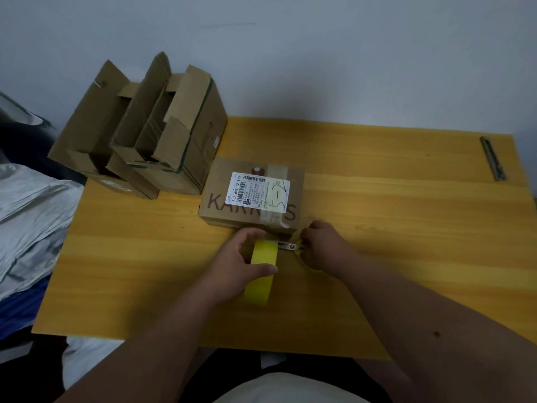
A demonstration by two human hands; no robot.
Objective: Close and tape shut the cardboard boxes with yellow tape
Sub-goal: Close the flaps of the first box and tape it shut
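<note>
A closed cardboard box (229, 205) with a white shipping label lies on the yellow wooden table (377, 205). Just in front of it my left hand (241, 263) grips a roll of yellow tape (261, 269), thumb over the roll and fingers through its core. My right hand (322, 245) holds a pair of scissors (289, 246) whose blades point left at the tape between the roll and the box's near side. Two open cardboard boxes (136, 132) with raised flaps stand at the table's back left.
A narrow metal strip (493, 158) lies at the table's far right. Silver and blue wrapped bundles (32, 213) sit off the table's left edge. A grey wall rises behind the table.
</note>
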